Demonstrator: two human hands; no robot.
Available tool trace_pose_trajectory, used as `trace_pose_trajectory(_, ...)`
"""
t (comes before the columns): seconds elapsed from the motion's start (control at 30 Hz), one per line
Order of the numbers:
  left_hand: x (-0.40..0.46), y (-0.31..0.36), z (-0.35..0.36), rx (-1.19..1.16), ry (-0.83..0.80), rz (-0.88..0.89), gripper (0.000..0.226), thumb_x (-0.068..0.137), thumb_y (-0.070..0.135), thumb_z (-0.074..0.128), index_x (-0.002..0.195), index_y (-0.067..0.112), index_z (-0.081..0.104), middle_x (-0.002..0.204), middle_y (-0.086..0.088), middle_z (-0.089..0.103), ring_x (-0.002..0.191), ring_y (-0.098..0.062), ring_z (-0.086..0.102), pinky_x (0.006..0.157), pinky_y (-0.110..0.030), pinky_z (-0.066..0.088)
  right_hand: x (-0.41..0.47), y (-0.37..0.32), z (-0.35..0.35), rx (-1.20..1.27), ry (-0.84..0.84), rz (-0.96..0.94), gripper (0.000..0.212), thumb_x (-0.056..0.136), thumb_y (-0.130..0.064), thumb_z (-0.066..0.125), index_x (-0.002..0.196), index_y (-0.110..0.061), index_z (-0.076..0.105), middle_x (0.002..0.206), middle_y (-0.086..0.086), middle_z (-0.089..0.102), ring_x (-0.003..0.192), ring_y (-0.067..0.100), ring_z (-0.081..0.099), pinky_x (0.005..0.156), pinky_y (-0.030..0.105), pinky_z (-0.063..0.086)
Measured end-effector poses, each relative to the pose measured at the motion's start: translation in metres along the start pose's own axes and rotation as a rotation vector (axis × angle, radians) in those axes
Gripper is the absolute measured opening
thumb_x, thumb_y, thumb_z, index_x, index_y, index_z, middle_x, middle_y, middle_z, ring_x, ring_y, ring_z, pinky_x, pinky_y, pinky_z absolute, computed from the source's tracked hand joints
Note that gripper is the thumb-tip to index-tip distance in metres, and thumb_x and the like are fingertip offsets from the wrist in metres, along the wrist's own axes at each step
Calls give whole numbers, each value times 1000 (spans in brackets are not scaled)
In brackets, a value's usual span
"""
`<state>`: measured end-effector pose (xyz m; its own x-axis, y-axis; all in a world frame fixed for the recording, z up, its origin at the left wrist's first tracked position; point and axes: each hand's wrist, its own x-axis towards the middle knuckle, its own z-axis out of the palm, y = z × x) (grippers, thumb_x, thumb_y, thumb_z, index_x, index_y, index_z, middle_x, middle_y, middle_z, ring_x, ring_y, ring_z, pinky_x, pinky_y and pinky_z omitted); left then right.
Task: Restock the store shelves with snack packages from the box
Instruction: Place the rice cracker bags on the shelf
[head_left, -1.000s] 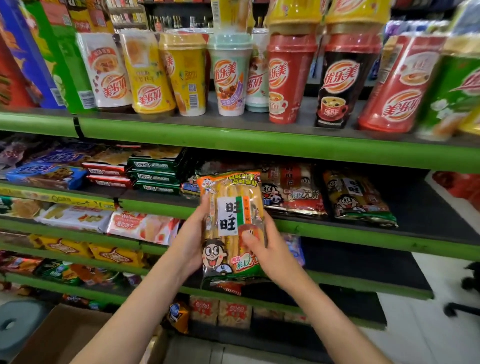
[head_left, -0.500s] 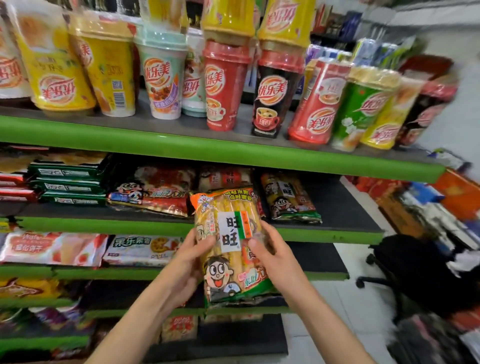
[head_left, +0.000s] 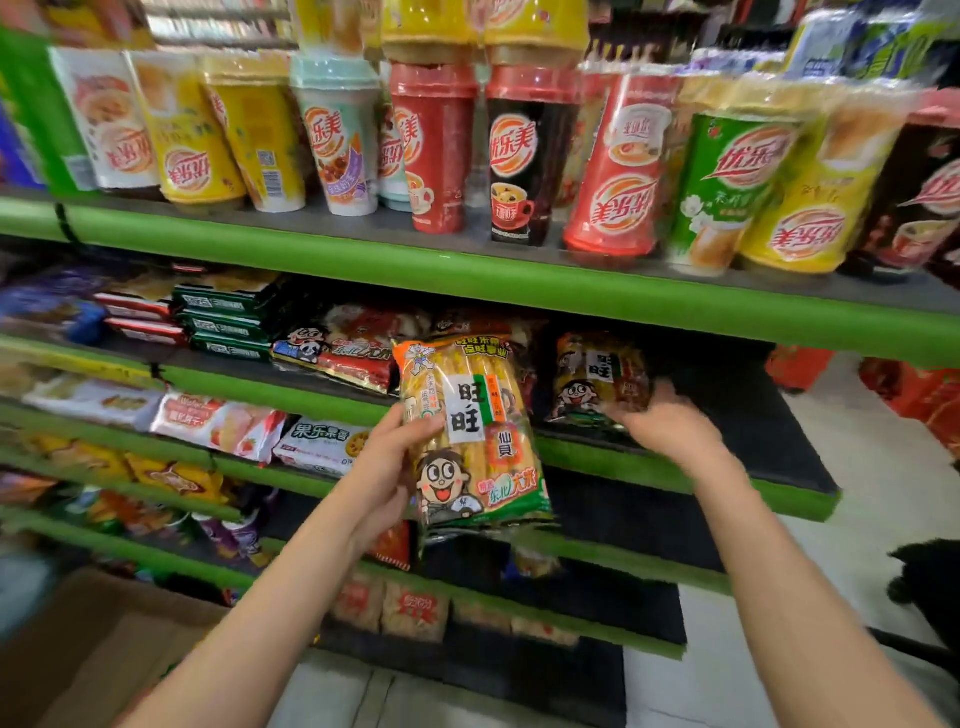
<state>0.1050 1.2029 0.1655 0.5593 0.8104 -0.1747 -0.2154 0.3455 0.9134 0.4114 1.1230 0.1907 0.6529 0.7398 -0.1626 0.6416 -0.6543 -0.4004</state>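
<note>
Before green metal shelves (head_left: 467, 283), left hand (head_left: 387, 467) gripping glossy rice-cracker bag (head_left: 475, 436), blurred right hand (head_left: 670, 426) touching crinkly shelved packet (head_left: 592, 379).

A row of tall drink cups (head_left: 436, 150) in red, yellow, green and black stood on the top green shelf. A dark office chair (head_left: 930, 587) sat at the right edge on the pale floor (head_left: 883, 467).

Yellow-green snack bag (head_left: 470, 431), green-edged shelves (head_left: 467, 280)

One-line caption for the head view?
Left hand holds yellow-green rice-cracker bag; right hand reaches matching bag on green-edged shelf.
</note>
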Motion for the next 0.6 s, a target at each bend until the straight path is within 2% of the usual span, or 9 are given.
trace_pose_trajectory(0.1, -13, -4, 13, 19, 50, 29, 63, 75, 27, 77, 133, 15, 55, 123, -14, 71, 111, -37, 69, 93, -57, 55, 19, 0, 6, 342, -118, -101, 79, 81, -44, 78, 145, -13, 45, 145, 10, 54, 130, 27, 53, 108, 33, 43)
trace_pose_trajectory(0.2, -31, -8, 23, 10, 99, 30, 63, 77, 27, 74, 135, 14, 54, 125, -14, 70, 113, -38, 67, 96, -57, 53, 23, 7, 0, 569, -219, -59, 77, 72, -30, 88, 137, -9, 53, 139, 11, 58, 125, 26, 55, 93, 27, 39)
trace_pose_trajectory(0.3, -48, -7, 27, 29, 156, 45, 62, 76, 28, 75, 133, 16, 55, 122, -10, 72, 106, -31, 71, 79, -44, 60, 24, 20, -8, 688, -256, -33, 64, 72, -22, 87, 127, -6, 61, 134, 10, 61, 124, 26, 53, 88, 29, 35)
trace_pose_trajectory(0.33, -53, -6, 27, 33, 168, 52, 63, 75, 29, 76, 133, 17, 54, 122, -10, 72, 107, -31, 71, 78, -43, 60, 23, 24, -11, 709, -270, -35, 61, 73, -19, 86, 127, -6, 61, 131, 6, 61, 126, 27, 52, 88, 29, 34)
trace_pose_trajectory(0.4, -60, -5, 28, 43, 184, 65, 66, 73, 29, 77, 134, 17, 53, 125, -11, 71, 110, -34, 69, 86, -47, 58, 22, 31, -17, 797, -299, -38, 53, 75, -8, 82, 123, -9, 61, 127, 5, 63, 119, 28, 57, 88, 32, 43)
trace_pose_trajectory(0.47, -65, -6, 30, 47, 195, 76, 67, 73, 28, 76, 135, 17, 52, 125, -13, 71, 112, -37, 68, 93, -52, 54, 18, 41, -25, 1004, -340, -25, 43, 76, 4, 77, 111, -13, 59, 125, 12, 65, 100, 24, 64, 71, 36, 57)
trace_pose_trajectory(0.53, -68, -7, 33, 49, 197, 83, 66, 74, 27, 76, 135, 16, 52, 123, -13, 71, 110, -36, 69, 94, -53, 53, 9, 50, -33, 1170, -342, -1, 46, 77, 8, 73, 113, -13, 55, 122, 16, 64, 97, 26, 65, 56, 33, 60)
trace_pose_trajectory(0.6, -70, -8, 37, 56, 187, 95, 64, 75, 27, 75, 134, 17, 54, 125, -13, 70, 112, -36, 69, 95, -54, 53, -6, 60, -38, 1241, -310, -46, 54, 73, 5, 75, 119, -13, 52, 119, 15, 65, 98, 30, 66, 51, 29, 58)
